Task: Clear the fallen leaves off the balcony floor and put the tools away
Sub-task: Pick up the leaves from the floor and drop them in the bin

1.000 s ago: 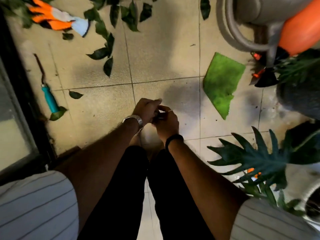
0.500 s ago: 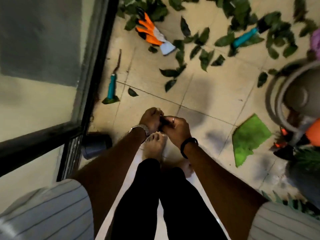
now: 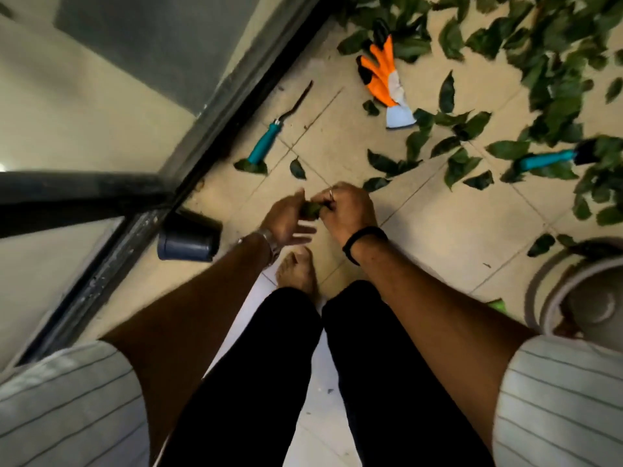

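Hands met above the tiled floor (image 3: 438, 237) in the head view; a second earlier they had been knotted together over a barer patch beside a green cloth, and the view had since swung towards the door frame (image 3: 215, 129) and the thick of the litter; the left hand (image 3: 286, 219) had loosened, fingers now fairly straight against a small green leaf (image 3: 310, 210), while the right hand (image 3: 344, 210) pinched that same leaf with curled fingers; most leaves (image 3: 539, 62) lay scattered at the upper right, well apart from the hands; a weeder (image 3: 266, 143) with a teal handle lay by the frame, an orange glove (image 3: 381, 75) beyond it, a second teal-handled tool (image 3: 546, 160) among the leaves; judging by this, the clearing had barely begun, and no tool was stowed
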Available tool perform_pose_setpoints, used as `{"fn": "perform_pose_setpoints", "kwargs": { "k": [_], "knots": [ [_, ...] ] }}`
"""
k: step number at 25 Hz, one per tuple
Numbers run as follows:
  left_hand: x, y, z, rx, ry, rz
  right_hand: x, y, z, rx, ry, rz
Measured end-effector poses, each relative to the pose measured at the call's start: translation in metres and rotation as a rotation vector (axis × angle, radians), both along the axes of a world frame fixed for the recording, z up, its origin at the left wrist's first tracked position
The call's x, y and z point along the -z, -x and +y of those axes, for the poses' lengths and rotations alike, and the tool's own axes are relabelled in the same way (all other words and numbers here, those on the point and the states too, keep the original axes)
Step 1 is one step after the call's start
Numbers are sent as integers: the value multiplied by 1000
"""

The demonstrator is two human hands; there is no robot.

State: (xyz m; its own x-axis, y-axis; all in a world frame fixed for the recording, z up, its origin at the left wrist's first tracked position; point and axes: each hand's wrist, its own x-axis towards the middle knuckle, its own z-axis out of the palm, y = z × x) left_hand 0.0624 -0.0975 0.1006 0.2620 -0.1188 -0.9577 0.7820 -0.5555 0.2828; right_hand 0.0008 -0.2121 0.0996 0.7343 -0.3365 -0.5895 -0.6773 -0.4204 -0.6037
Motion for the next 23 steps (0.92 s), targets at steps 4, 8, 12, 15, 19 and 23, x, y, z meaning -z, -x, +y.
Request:
{"fn": "perform_pose_setpoints", "kwargs": {
  "k": [4, 8, 12, 15, 19, 23],
  "knots": [
    [61, 31, 17, -323, -51, -93, 30, 7, 44, -326, 33, -27],
    [98, 39, 63, -396, -316, -201, 52, 7, 61, -361, -164, -39],
    [122, 19, 84, -701, -258, -131, 106, -35, 38, -215, -62, -88],
    [141, -7, 82, -515, -235, -270, 145, -74, 34, -242, 10, -98],
    [165, -45, 83, -68, -372, -620, 181, -88, 21, -245, 137, -115],
    [176, -86, 84, 90, -517, -695, 197, -70, 10, -243, 123, -101]
  ]
}}
